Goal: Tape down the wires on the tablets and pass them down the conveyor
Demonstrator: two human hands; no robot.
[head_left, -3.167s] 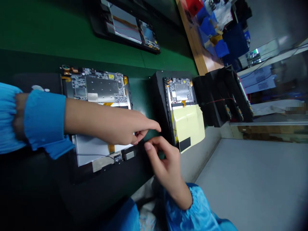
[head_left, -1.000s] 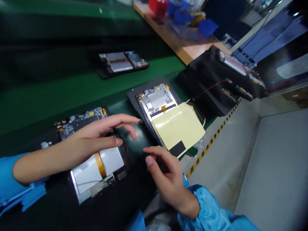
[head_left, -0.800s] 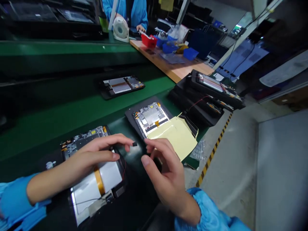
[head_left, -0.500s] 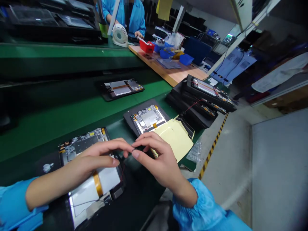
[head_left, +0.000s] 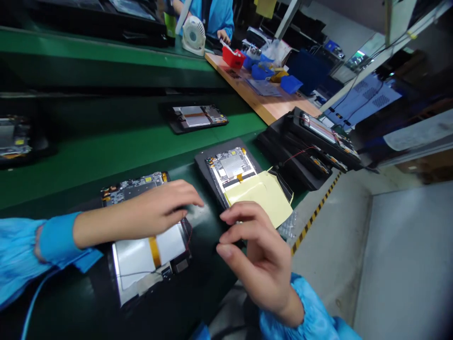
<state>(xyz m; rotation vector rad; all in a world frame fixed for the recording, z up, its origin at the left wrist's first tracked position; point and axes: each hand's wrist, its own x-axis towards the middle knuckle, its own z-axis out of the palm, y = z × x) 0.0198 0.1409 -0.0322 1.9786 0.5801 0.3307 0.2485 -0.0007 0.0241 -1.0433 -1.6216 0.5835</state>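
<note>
My left hand (head_left: 159, 208) hovers over an opened tablet (head_left: 136, 259) with a bare circuit board, silver battery and amber tape strip. Its fingers are stretched out and hold nothing. To the right, my right hand (head_left: 260, 257) pinches thumb and forefinger together. A tiny dark speck shows at those fingertips, too small to name. Just beyond this hand lies a second opened tablet (head_left: 231, 165) on a dark pad, its lower part covered by yellow sheets (head_left: 260, 193). The wrist and palm of my left hand hide part of the first tablet.
Stacked black trays with tablets (head_left: 311, 141) stand at the bench's right end. Another opened tablet (head_left: 198, 117) lies farther back, one more (head_left: 14, 137) at far left. Beyond are a white fan (head_left: 194, 35), a red bin (head_left: 232, 57), blue bins (head_left: 291, 84) and a person in blue.
My hands, fingertips together before, have come apart. The right hand has moved right, still pinching; the left has drawn back over the tablet. The whole view has shifted slightly.
</note>
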